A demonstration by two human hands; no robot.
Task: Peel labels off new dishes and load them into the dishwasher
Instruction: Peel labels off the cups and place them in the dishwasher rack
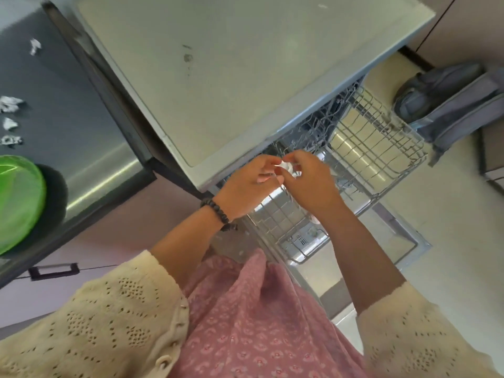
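My left hand [248,184] and my right hand [308,181] meet above the pulled-out dishwasher rack [381,148]. Between their fingertips they pinch a small crumpled white label [286,166]. The grey wire rack extends over the open dishwasher door [403,241]; I see no dish in its visible part. A green plate [19,203] lies at the left edge on the dark steel counter [81,126]. Several crumpled white label scraps [11,103] lie on that counter behind the plate.
The pale dishwasher top [231,77] fills the middle of the view. A grey backpack [450,102] lies on the floor to the right of the rack. A cabinet drawer with a dark handle [53,270] sits below the counter.
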